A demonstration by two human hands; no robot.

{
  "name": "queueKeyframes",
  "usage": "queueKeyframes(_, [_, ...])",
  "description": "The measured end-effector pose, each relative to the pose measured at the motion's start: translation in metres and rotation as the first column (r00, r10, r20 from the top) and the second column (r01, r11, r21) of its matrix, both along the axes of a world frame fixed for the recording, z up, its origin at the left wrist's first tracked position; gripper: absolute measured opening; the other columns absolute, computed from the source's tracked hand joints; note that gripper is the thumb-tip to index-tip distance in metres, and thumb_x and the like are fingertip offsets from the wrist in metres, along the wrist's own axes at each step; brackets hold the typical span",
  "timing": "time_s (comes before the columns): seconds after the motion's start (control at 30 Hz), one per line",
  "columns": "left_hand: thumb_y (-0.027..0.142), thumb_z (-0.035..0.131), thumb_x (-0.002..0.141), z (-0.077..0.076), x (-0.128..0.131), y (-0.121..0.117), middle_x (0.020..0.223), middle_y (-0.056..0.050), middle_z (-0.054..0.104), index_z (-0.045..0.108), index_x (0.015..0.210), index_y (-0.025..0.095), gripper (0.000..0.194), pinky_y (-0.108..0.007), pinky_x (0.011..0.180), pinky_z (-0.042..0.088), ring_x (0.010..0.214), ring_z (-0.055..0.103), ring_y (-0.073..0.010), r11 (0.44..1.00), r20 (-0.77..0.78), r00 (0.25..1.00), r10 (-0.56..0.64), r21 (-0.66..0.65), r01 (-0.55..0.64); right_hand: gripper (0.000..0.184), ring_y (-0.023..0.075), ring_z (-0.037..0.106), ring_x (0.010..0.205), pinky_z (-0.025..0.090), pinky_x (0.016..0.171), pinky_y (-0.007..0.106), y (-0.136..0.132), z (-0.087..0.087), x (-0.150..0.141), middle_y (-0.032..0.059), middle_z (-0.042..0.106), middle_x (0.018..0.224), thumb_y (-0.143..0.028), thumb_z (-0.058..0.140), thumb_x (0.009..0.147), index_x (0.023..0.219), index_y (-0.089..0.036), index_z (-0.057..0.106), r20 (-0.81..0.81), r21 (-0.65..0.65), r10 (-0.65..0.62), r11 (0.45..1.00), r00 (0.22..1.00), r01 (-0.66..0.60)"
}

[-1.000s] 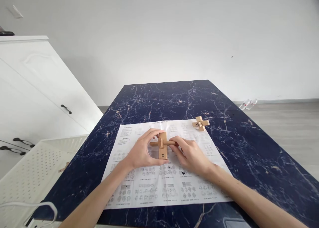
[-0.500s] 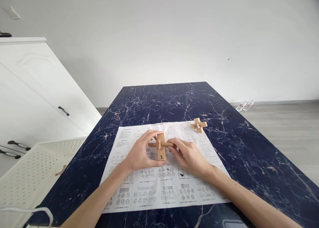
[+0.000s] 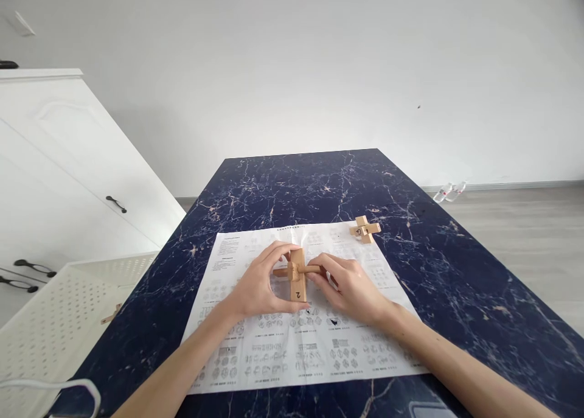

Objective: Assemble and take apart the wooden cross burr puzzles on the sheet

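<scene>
A wooden burr puzzle (image 3: 297, 291), with a "2" written on its lower block, is held above the printed sheet (image 3: 269, 369). My left hand (image 3: 262, 284) grips its upright block between thumb below and fingers above. From the right, my right hand (image 3: 349, 286) pinches a rounded wooden rod (image 3: 312, 269) that joins the cross at its middle. The opposite bar sticks out to the left, inside the curve of my left hand. A second, assembled wooden cross (image 3: 365, 230) with a dark mark rests at the sheet's upper right corner.
The sheet lies on a dark blue marbled table (image 3: 301, 187). To the left stand a white cabinet (image 3: 68, 162) and a perforated white basket (image 3: 41, 327) with a wooden piece in it. A white cable (image 3: 68, 383) curves at lower left. Clear bottles (image 3: 449, 191) stand by the wall.
Both hands and the wooden puzzle have shifted slightly down and to the right in view. The puzzle is tilted a little differently; both grips stay the same.
</scene>
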State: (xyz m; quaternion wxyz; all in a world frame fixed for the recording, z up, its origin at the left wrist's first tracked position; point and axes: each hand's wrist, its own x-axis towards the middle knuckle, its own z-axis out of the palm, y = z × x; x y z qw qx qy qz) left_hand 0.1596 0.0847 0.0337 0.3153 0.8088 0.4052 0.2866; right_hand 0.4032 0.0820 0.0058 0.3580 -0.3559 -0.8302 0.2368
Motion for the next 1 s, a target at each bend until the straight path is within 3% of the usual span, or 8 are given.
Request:
queueKeyframes(0.33, [0.055,0.097,0.066,-0.0002,-0.0002,-0.0016,0.126,-0.008,0.056,0.049,0.137,0.031,0.089,-0.054,0.099,0.057,0.113,0.058,-0.0319,1.0,0.008,1.0,0.009,0.024,-0.01,0.021,0.0164,0.061,0.068,0.043,0.061,0.03,-0.0008,-0.0003,-0.0028,0.0042,0.071,0.089,-0.026,0.047,0.111,0.107,-0.021,0.066,0.033,-0.025,0.061,0.998,0.998,-0.06])
queueKeyframes(0.77, [0.055,0.096,0.072,-0.0023,0.0012,-0.0018,0.139,-0.01,0.057,0.047,0.151,0.034,0.096,-0.053,0.104,0.056,0.117,0.06,-0.031,0.999,0.036,0.999,0.027,0.027,-0.028,0.025,0.0176,0.064,0.073,0.047,0.064,0.032,0.0033,-0.0047,-0.0012,0.0062,0.073,0.094,-0.026,0.047,0.111,0.114,-0.02,0.071,0.055,-0.02,0.031,0.999,0.998,-0.03])
queueKeyframes(1.0, [0.05,0.097,0.072,0.0017,0.0031,-0.0016,0.141,-0.009,0.058,0.05,0.147,0.035,0.089,-0.05,0.103,0.058,0.12,0.061,-0.0302,1.0,0.044,0.999,-0.003,-0.029,0.004,0.027,0.0175,0.065,0.071,0.047,0.064,0.032,0.0025,-0.0068,-0.0007,0.0071,0.074,0.093,-0.025,0.044,0.111,0.115,-0.02,0.07,0.098,-0.002,0.025,1.0,0.995,-0.024])
